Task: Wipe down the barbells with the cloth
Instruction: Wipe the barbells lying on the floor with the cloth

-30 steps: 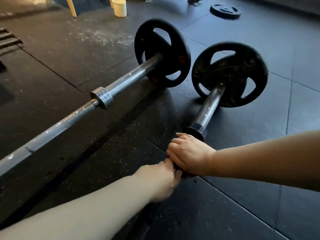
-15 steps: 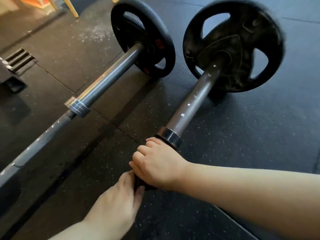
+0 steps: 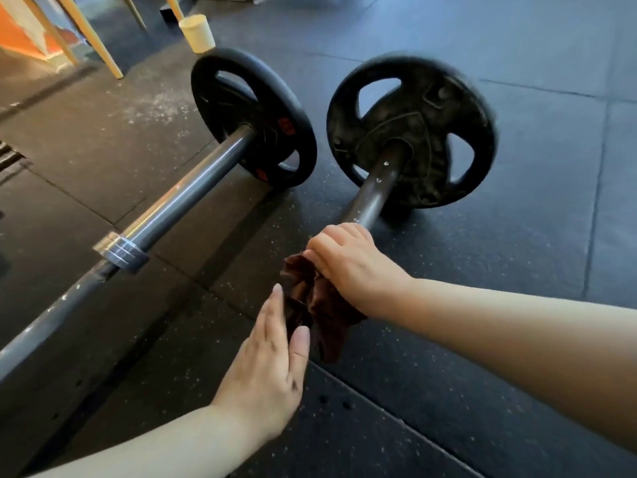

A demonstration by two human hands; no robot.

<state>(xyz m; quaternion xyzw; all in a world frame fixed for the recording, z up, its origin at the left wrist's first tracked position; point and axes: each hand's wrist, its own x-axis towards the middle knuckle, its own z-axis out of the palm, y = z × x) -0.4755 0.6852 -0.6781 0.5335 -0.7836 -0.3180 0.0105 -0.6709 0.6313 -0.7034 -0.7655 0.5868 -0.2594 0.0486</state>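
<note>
On a rubber gym floor (image 3: 517, 253), a person's right hand (image 3: 348, 267) grips a soft cloth (image 3: 317, 315) wrapped round the stiff shaft of the heavy right barbell (image 3: 377, 191), while the left hand (image 3: 272, 367), fingers (image 3: 275, 300) straight, touches its dangling tail.

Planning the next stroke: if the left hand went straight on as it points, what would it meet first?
The dark cloth the right hand grips on the bar; the left hand looks nearly touching, depth unclear.

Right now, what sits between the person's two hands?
A crumpled dark red cloth, seen in the head view. The right hand grips it on the barbell; the left hand, fingers straight, touches its near edge.
</note>
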